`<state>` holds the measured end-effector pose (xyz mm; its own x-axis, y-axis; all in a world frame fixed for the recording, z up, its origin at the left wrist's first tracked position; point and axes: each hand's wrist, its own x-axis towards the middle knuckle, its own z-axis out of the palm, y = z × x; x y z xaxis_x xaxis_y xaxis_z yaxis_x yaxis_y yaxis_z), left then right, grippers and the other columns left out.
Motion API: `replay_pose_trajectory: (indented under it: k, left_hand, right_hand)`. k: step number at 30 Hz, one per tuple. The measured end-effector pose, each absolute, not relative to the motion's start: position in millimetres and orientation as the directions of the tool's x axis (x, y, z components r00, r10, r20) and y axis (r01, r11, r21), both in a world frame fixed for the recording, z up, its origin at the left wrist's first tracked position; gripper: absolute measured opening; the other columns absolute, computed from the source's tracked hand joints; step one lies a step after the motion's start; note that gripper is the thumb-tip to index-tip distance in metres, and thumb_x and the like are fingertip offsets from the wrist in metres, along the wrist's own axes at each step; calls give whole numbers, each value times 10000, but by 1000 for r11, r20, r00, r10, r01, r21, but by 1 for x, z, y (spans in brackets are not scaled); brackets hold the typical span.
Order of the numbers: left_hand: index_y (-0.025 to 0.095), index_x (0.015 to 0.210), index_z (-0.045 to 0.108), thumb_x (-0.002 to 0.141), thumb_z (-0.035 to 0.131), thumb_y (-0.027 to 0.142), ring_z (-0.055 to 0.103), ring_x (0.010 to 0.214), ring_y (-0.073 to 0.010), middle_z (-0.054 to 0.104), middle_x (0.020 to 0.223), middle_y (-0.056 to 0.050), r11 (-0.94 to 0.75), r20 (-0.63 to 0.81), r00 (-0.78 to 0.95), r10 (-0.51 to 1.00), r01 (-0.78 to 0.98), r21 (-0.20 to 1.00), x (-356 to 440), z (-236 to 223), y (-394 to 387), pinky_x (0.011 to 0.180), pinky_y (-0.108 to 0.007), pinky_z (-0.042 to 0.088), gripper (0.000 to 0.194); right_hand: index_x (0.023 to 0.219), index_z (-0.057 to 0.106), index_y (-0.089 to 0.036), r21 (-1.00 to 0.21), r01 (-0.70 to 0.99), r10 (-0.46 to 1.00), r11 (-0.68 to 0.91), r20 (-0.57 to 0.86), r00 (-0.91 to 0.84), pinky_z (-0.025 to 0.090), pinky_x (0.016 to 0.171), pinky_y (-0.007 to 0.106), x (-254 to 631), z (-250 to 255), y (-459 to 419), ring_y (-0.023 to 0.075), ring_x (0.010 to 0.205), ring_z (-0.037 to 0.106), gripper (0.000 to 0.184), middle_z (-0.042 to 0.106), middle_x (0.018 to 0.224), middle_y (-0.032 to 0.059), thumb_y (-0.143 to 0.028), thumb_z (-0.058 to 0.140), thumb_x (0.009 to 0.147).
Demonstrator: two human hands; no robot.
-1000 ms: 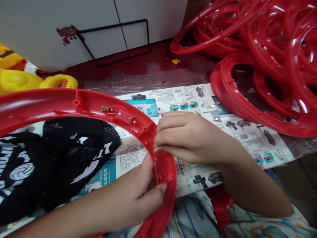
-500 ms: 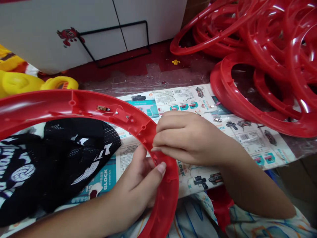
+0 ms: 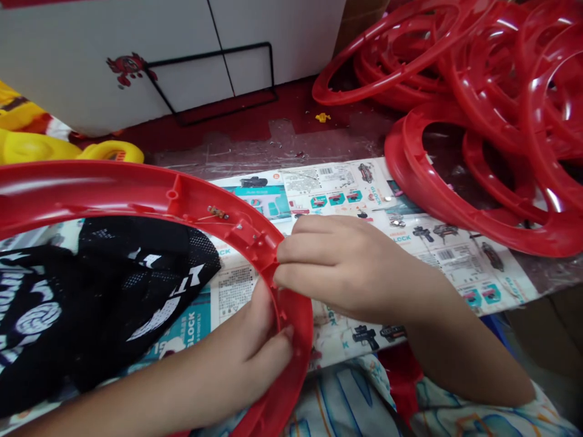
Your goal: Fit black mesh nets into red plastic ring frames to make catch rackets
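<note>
A large red plastic ring (image 3: 104, 188) is held up over the table, its hollow, ribbed side towards me. My left hand (image 3: 255, 358) grips the inner edge of its right part, with the thumb lying on the channel. Just above, my right hand (image 3: 341, 264) has its fingers bent and pressed together at the ring's channel; whatever is between the fingertips is hidden. Left of these fingers, a small coiled metal spring (image 3: 218, 212) and a thin wire sit in the channel, beside small metal contacts (image 3: 239, 227).
Several similar red rings (image 3: 412, 136) are heaped at the right. Printed card sheets (image 3: 314, 182) cover the table, with small metal bits (image 3: 397, 222) on them. Black printed fabric (image 3: 109, 303) lies at the left. Behind are a yellow plastic part (image 3: 40, 147), a yellow scrap (image 3: 323, 118) and a white panel (image 3: 182, 36).
The ring has turned clockwise, carrying the spring and contacts rightwards and down. My left hand has shifted down and left with it. My right hand has moved slightly left, still at the ring.
</note>
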<state>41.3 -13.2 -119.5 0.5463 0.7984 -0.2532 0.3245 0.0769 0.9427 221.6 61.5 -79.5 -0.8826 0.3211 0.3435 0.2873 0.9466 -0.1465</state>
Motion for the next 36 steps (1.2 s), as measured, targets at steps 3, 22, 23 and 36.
replay_pose_trajectory:
  k: [3, 22, 23, 36]
  left_hand:
    - [242, 1354, 320, 889, 406, 197, 466, 1245, -254, 517, 1284, -86, 58, -237, 552, 799, 322, 945, 43, -119, -14, 1090, -404, 395, 475]
    - [224, 1036, 472, 849, 538, 249, 581, 879, -159, 598, 957, -8, 284, -313, 213, 926, 154, 946, 47, -138, -8, 774, -290, 507, 199]
    - [219, 1044, 464, 842, 532, 234, 572, 871, -163, 589, 946, -8, 277, -325, 227, 918, 219, 935, 45, -138, -7, 768, -294, 502, 214]
    - [216, 1079, 431, 878, 460, 162, 568, 920, -201, 580, 986, -38, 192, -296, 490, 820, 252, 949, 47, -136, -15, 820, -361, 488, 210]
  right_hand:
    - [800, 640, -152, -113, 299, 319, 948, 369, -873, 345, 638, 271, 219, -80, 59, 131, 745, 435, 240, 609, 864, 11, -65, 450, 918]
    - [851, 640, -110, -247, 430, 489, 869, 294, -821, 381, 638, 257, 214, -93, 64, 135, 711, 494, 214, 607, 829, 45, -146, 448, 936]
    - [843, 635, -112, -232, 422, 477, 876, 302, -825, 385, 643, 253, 215, -93, 64, 134, 712, 492, 240, 604, 827, 44, -126, 417, 941]
    - [812, 610, -127, -130, 371, 393, 920, 342, -854, 409, 718, 268, 210, -92, 61, 145, 804, 485, 287, 593, 874, 44, -73, 358, 938]
